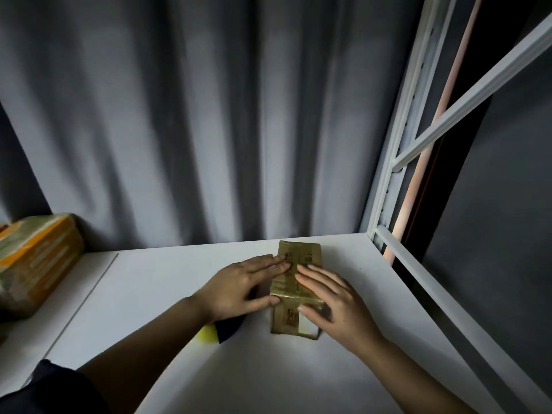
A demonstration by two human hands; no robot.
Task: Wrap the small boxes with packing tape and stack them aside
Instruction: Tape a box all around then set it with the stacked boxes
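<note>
A small brown cardboard box (301,255), glossy with tape, lies flat on the white table (167,282) near its back right. My left hand (239,286) lies on the box's left side, fingers straight on its top and thumb along its near left edge. My right hand (331,300) presses flat on the box's right half, fingers straight and pointing toward the left hand. A white label (307,328) shows at the box's near end. Under my left wrist sits a yellow and dark object (213,333), mostly hidden.
A larger taped parcel with orange stripes (35,261) rests at the table's far left. Grey curtains (194,115) hang behind the table. A white metal rack frame (397,174) stands at the right, its rail running along the table's right edge.
</note>
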